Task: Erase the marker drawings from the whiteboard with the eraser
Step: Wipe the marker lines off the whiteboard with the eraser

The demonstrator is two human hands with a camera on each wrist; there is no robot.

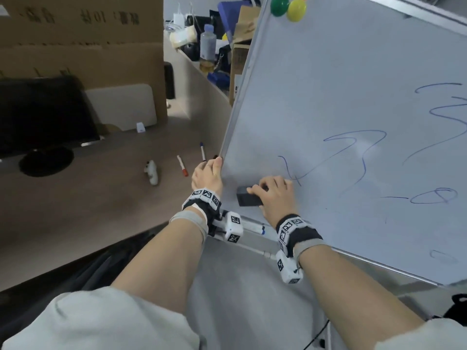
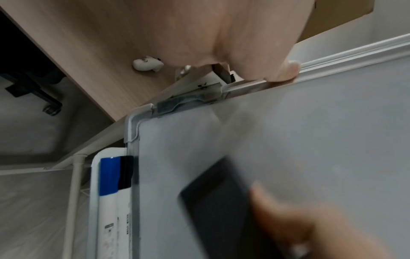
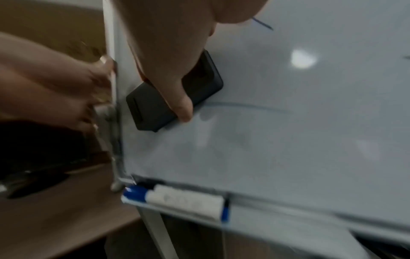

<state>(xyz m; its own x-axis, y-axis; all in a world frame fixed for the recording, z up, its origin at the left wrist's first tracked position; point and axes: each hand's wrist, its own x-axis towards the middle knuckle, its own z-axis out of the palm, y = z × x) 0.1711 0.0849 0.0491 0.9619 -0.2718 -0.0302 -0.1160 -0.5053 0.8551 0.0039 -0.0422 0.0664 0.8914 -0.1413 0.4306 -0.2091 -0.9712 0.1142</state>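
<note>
A whiteboard (image 1: 328,97) on a stand tilts across the right of the head view, with blue marker drawings (image 1: 353,152) over its middle and right. My right hand (image 1: 274,192) grips a black eraser (image 1: 249,198) and presses it flat on the board near the lower left corner. The same eraser (image 3: 159,106) shows under my thumb in the right wrist view, and blurred as the eraser (image 2: 217,201) in the left wrist view. My left hand (image 1: 207,174) grips the board's left frame edge (image 2: 332,61), thumb on the front.
A wooden desk (image 1: 101,193) lies left of the board with a red marker (image 1: 182,165), a blue marker (image 1: 203,151) and a small white object (image 1: 151,171). Another blue marker (image 3: 177,199) rests in the board's tray. Green and yellow magnets (image 1: 288,6) sit at the board's top.
</note>
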